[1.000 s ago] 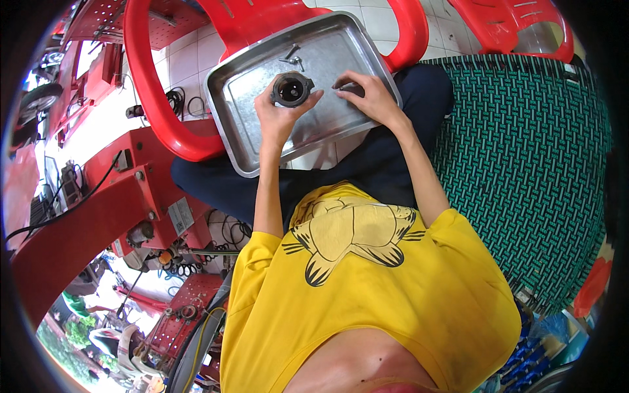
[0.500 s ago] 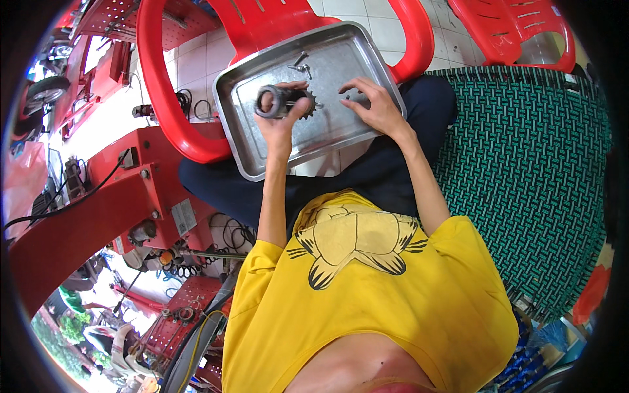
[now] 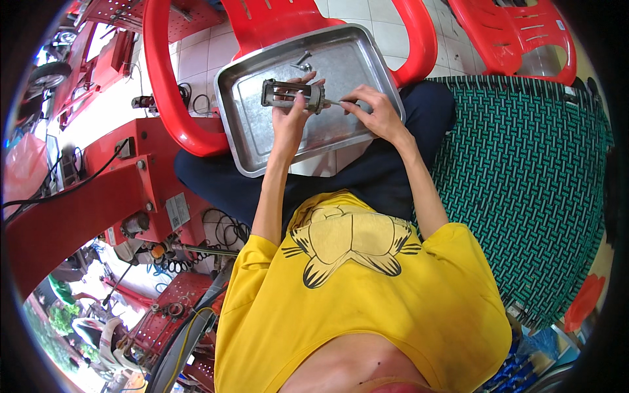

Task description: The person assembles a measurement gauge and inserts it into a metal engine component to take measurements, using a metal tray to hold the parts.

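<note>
My left hand (image 3: 290, 123) is closed around a grey cylindrical metal part (image 3: 280, 98) with long slots in its side, held lengthwise above the metal tray (image 3: 228, 128). The part's right end carries a wider collar. At that end, the fingertips of my right hand (image 3: 380, 116) pinch a thin rod (image 3: 333, 102) that points into or against the collar; I cannot tell how deep it sits. Beyond my left fingers, small metal pieces (image 3: 303, 63) lie on the tray floor, one of them long and narrow.
The tray rests across a red plastic chair (image 3: 259, 29) and my crossed legs. A green and black woven seat (image 3: 517, 183) stands to my right. On my left is a red machine frame (image 3: 105, 196) with cables, and a second red chair (image 3: 517, 36) is at far right.
My left hand has turned the cylindrical part from end-on to lengthwise. My right hand, earlier apart from it, has come to its right end with the thin rod pinched.
</note>
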